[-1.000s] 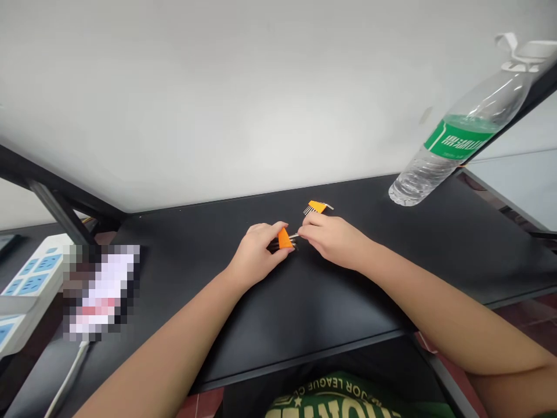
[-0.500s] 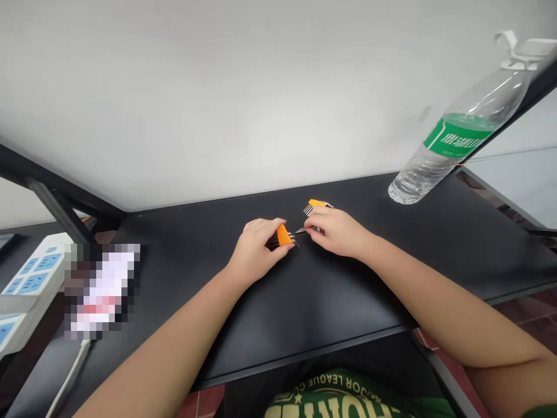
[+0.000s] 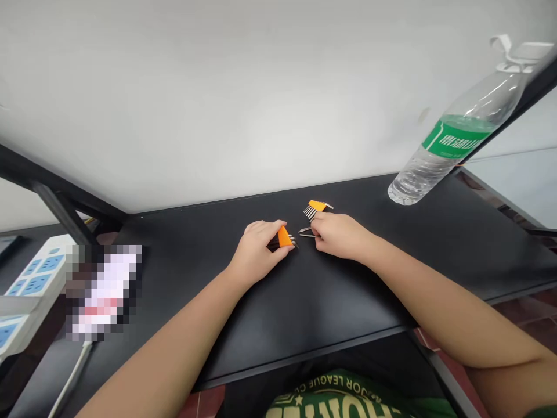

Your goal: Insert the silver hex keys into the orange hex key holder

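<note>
My left hand [image 3: 255,249] is closed around an orange hex key holder [image 3: 284,236], thumb and fingers gripping it from either side. Short bent metal ends stick out on its right. Just to the right, my right hand [image 3: 342,235] has its fingers pinched together low over the tabletop. A thin metal hex key [image 3: 307,235] points left out of them, beside another thin metal piece [image 3: 304,230] that may be lying on the table. Behind the right fingers lies a second orange holder [image 3: 318,205] with a row of metal keys fanning toward the front left.
The black table [image 3: 296,307] backs against a pale wall. A large water bottle [image 3: 452,136] with a green label stands at the back right. At left are a blurred phone [image 3: 104,290] with a white cable [image 3: 69,377], a white power strip [image 3: 37,284] and a black frame bar.
My right hand has shifted slightly right, showing more of the metal piece in its fingers and of the second holder. My left hand stays on its holder.
</note>
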Action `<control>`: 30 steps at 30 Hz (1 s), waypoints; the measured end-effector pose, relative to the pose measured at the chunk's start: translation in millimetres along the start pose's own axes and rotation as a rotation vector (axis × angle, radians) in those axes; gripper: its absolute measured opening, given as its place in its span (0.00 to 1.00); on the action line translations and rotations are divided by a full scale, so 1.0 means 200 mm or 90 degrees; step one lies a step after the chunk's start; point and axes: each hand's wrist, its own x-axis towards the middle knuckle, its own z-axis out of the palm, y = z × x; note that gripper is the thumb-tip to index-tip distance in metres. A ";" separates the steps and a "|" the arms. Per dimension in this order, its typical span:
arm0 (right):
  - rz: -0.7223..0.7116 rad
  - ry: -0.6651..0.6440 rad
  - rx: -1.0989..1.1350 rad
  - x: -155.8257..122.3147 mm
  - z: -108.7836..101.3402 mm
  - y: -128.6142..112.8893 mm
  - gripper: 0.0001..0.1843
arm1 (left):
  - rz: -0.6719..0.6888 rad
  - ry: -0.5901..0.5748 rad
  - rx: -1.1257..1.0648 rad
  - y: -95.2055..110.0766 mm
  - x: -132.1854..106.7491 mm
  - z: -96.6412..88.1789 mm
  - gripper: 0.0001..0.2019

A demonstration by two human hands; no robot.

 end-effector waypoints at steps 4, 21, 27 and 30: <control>-0.008 0.057 0.079 -0.01 0.00 -0.02 0.04 | 0.015 -0.008 0.013 -0.01 0.00 0.00 0.20; -0.247 0.284 0.155 -0.03 0.06 -0.05 0.14 | 0.067 -0.013 0.025 0.00 -0.01 0.01 0.20; -0.217 0.251 0.444 0.01 0.09 -0.07 0.10 | 0.096 -0.004 0.020 0.03 -0.02 0.01 0.17; -0.148 0.182 0.627 0.03 0.11 -0.06 0.07 | 0.119 0.017 0.021 0.02 -0.03 0.02 0.17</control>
